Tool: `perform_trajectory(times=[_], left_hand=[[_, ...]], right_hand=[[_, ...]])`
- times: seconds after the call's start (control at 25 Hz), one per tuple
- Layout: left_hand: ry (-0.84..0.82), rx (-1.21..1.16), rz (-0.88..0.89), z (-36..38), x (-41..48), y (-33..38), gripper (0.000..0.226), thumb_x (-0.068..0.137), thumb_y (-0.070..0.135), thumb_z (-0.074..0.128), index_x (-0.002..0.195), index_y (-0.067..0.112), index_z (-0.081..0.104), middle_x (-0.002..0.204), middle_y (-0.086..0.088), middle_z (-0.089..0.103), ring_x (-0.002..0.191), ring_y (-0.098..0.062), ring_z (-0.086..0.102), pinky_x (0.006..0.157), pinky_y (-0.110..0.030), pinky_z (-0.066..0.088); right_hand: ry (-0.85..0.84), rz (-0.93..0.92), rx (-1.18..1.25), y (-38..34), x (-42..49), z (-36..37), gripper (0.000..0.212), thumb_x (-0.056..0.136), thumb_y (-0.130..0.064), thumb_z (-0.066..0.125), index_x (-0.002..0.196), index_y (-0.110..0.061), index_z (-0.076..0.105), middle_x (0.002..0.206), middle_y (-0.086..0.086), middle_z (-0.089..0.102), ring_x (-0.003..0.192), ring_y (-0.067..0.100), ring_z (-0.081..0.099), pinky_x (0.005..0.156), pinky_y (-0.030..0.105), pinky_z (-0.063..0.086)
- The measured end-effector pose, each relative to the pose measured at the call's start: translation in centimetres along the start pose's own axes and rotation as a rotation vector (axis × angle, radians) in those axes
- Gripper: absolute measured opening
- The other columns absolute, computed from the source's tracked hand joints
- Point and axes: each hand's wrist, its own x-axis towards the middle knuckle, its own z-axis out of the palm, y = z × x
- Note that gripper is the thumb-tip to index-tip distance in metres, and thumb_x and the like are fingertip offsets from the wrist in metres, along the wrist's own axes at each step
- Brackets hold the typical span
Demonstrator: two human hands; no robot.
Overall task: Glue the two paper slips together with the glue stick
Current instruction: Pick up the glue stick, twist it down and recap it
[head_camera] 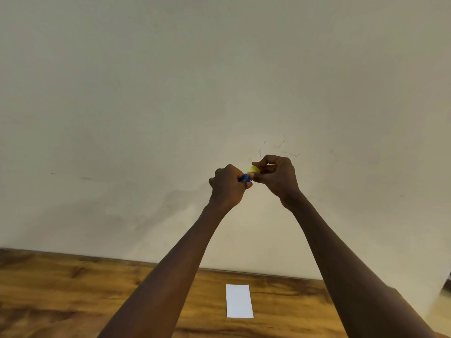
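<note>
left hand (228, 185): closed around blue glue stick (245, 178) | right hand (277, 175): pinching its yellow cap (253, 170) | both raised above paper slip (239, 301), flat on worktop (61, 296)

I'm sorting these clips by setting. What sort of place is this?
Probably an indoor desk or work table against a wall, in a home or office; which one can't be told. A wood-grain tabletop meets a plain cream wall, bare but for one white paper slip.
</note>
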Motion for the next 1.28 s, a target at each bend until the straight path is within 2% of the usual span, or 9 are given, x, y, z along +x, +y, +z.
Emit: perform_trajectory(times=[0.12,0.2,0.36,0.44,0.52,0.64,0.84,1.12,1.28], left_hand=[[-0.015,-0.046,-0.008,0.3,-0.3,-0.8,0.022,0.08,0.015,0.066,0.079,-0.007,0.064,0.061,-0.011,0.052,0.069,-0.031,0.046,0.067,-0.036,0.032],[-0.042,-0.144,-0.015,1.1,-0.8,-1.5,0.023,0.081,0.015,0.065,0.079,-0.008,0.064,0.072,-0.025,0.062,0.073,-0.036,0.054,0.071,-0.04,0.042],[-0.051,-0.355,-0.105,3.4,-2.5,-3.4,0.021,0.081,0.01,0.064,0.088,-0.01,0.065,0.088,-0.027,0.069,0.071,-0.027,0.054,0.065,-0.026,0.04],[-0.085,-0.416,-0.162,4.8,-3.2,-4.9,0.021,0.079,0.009,0.066,0.092,-0.008,0.066,0.092,-0.028,0.069,0.073,-0.027,0.054,0.067,-0.028,0.041],[-0.156,-0.429,-0.24,6.5,-4.2,-6.9,0.03,0.079,0.01,0.067,0.105,-0.003,0.062,0.108,-0.025,0.066,0.087,-0.028,0.058,0.075,-0.03,0.04],[-0.311,-0.386,-0.4,8.9,-6.1,-10.9,0.057,0.078,0.012,0.068,0.128,0.001,0.044,0.136,-0.018,0.048,0.121,-0.03,0.049,0.089,-0.028,0.04],[-0.418,-0.21,-0.576,11.7,-8.7,-18.1,0.069,0.075,0.019,0.072,0.133,0.002,0.038,0.14,-0.017,0.043,0.128,-0.03,0.043,0.103,-0.036,0.037],[-0.426,-0.156,-0.664,16.0,-9.2,-22.5,0.068,0.076,0.019,0.071,0.134,0.006,0.038,0.141,-0.016,0.042,0.129,-0.028,0.041,0.1,-0.035,0.039],[-0.4,-0.122,-0.698,17.7,-9.7,-24.0,0.069,0.076,0.016,0.071,0.134,0.005,0.036,0.142,-0.017,0.04,0.13,-0.03,0.039,0.105,-0.039,0.037]], right_hand=[[-0.002,-0.013,-0.056,0.4,-0.3,0.4,0.021,0.064,-0.001,0.076,0.076,0.004,0.059,0.098,0.017,0.07,0.078,0.023,0.065,0.078,0.04,0.055],[-0.002,-0.001,-0.048,0.8,-0.8,0.7,0.019,0.066,-0.002,0.074,0.08,0.0,0.061,0.097,0.015,0.07,0.08,0.026,0.065,0.077,0.039,0.055],[-0.049,0.059,-0.047,2.5,-2.2,1.4,0.029,0.066,-0.003,0.073,0.091,-0.009,0.062,0.086,0.006,0.062,0.074,0.021,0.061,0.054,0.011,0.049],[-0.074,0.094,-0.09,4.3,-2.9,1.9,0.038,0.063,-0.002,0.075,0.098,-0.009,0.061,0.088,0.008,0.061,0.073,0.021,0.06,0.054,0.012,0.047],[-0.101,0.108,-0.161,6.5,-3.7,2.2,0.041,0.061,-0.001,0.076,0.099,-0.005,0.061,0.092,0.016,0.065,0.074,0.022,0.06,0.058,0.017,0.048],[-0.132,0.122,-0.259,10.6,-4.8,2.6,0.035,0.06,0.0,0.078,0.091,0.003,0.062,0.095,0.021,0.066,0.076,0.029,0.062,0.054,0.008,0.044],[-0.074,0.242,-0.331,18.3,-6.0,2.0,0.031,0.06,0.003,0.077,0.085,0.007,0.06,0.091,0.025,0.066,0.081,0.038,0.062,0.068,0.035,0.051],[-0.048,0.475,-0.431,27.6,-7.5,2.3,0.026,0.06,0.009,0.072,0.082,0.007,0.058,0.09,0.024,0.065,0.082,0.039,0.061,0.065,0.033,0.043],[-0.1,0.495,-0.458,30.7,-8.9,3.2,0.024,0.06,0.011,0.07,0.08,0.007,0.057,0.087,0.026,0.065,0.079,0.041,0.06,0.068,0.044,0.049]])
